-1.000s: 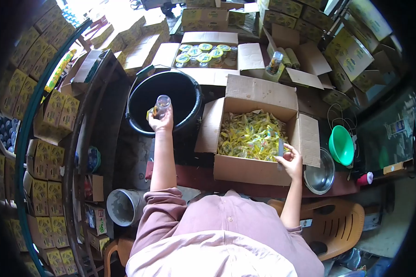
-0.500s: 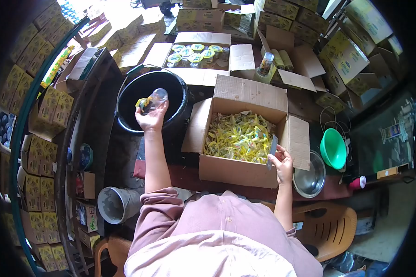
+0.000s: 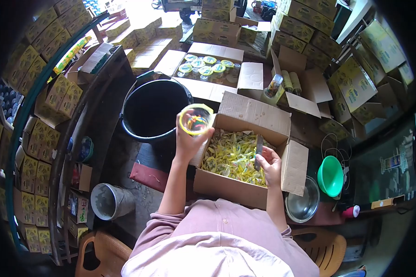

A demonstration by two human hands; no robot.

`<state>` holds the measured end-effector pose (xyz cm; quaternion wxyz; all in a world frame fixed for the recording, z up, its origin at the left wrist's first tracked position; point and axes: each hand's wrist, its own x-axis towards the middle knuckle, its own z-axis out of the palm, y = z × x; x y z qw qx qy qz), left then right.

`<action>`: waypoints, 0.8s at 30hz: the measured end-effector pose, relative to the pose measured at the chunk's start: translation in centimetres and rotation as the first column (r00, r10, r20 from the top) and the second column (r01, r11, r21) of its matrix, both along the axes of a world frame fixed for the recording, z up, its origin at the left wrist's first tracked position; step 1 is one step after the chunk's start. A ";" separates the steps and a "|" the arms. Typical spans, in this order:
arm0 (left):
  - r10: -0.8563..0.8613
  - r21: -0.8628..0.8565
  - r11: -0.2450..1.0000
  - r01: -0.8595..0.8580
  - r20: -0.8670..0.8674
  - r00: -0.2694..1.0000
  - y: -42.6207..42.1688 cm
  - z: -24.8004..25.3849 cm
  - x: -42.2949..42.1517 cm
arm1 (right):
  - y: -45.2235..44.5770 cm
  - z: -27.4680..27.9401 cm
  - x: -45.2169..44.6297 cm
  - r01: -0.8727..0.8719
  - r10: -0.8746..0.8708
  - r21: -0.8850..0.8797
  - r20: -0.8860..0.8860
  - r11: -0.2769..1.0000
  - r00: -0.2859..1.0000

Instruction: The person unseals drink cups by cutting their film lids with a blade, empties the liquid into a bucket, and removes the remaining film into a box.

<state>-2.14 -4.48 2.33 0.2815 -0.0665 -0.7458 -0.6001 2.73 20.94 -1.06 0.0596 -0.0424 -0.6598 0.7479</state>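
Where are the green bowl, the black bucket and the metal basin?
Green bowl (image 3: 330,176): head view, inner wall.
Black bucket (image 3: 155,110): head view, dark interior.
Metal basin (image 3: 303,204): head view, inside surface.

mauve shirt (image 3: 196,221) | small button (image 3: 225,221) down front | sleeves (image 3: 167,222) bunched near elbows, well back from fingers (image 3: 262,161) | pale pink cloth (image 3: 208,256) over lower front

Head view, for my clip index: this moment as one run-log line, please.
left hand: holds yellow-rimmed cup | right hand: holds flat strip over carton | carton: open, yellow pieces inside | black bucket: left of carton
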 end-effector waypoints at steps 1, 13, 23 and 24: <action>-0.019 -0.057 0.998 0.020 0.006 1.000 0.3 0.3 0.3 | -0.5 0.6 -0.2 -0.020 0.020 0.008 -0.015 1.000 1.000; -0.158 -0.004 0.987 0.160 -0.187 0.970 3.7 1.3 2.9 | -5.6 6.7 -0.5 0.168 0.000 0.261 -0.541 0.951 0.841; -0.233 0.157 0.951 0.265 -0.193 0.953 4.0 1.0 3.9 | -8.2 8.6 0.2 0.349 0.019 0.322 -0.758 0.880 0.652; -0.234 0.150 0.953 0.264 -0.188 0.954 4.0 0.9 3.9 | -8.2 8.6 0.1 0.358 0.017 0.322 -0.764 0.876 0.645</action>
